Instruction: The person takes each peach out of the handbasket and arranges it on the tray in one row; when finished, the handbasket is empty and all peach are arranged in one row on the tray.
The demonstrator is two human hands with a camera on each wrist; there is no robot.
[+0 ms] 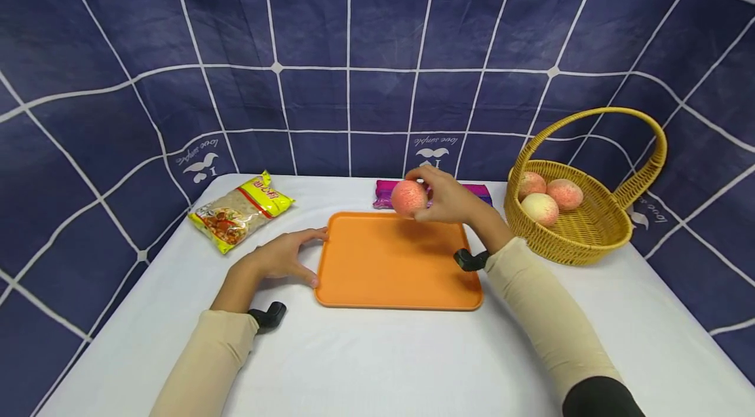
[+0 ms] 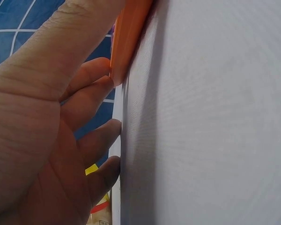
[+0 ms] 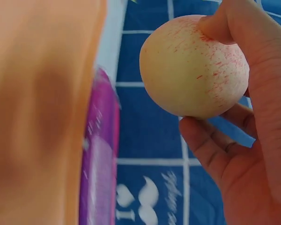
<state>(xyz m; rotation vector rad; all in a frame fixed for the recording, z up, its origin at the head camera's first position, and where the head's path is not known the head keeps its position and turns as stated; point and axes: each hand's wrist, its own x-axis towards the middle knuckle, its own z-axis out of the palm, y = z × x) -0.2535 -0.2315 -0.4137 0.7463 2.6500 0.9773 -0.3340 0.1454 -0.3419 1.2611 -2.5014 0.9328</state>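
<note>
In the head view my right hand [image 1: 445, 197] holds a pink peach [image 1: 409, 198] above the back part of an orange tray [image 1: 398, 266]. The right wrist view shows this peach [image 3: 192, 68] pinched between thumb and fingertips, its near side pale yellow with red flecks. My left hand [image 1: 286, 256] is at the tray's left edge, thumb and forefinger spread apart along it. Up close in the left wrist view, fingertips of the left hand [image 2: 61, 122] touch the rim of the tray [image 2: 126, 42], while the lower fingers rest by the white cloth.
A yellow wicker basket [image 1: 590, 250] with a tall handle stands at the right, holding three peaches [image 1: 540, 209]. Behind the tray lies a purple package [image 1: 479, 193], partly hidden by the right hand. At the back left is a yellow food bag [image 1: 238, 210]. White cloth [image 1: 377, 364] covers the table.
</note>
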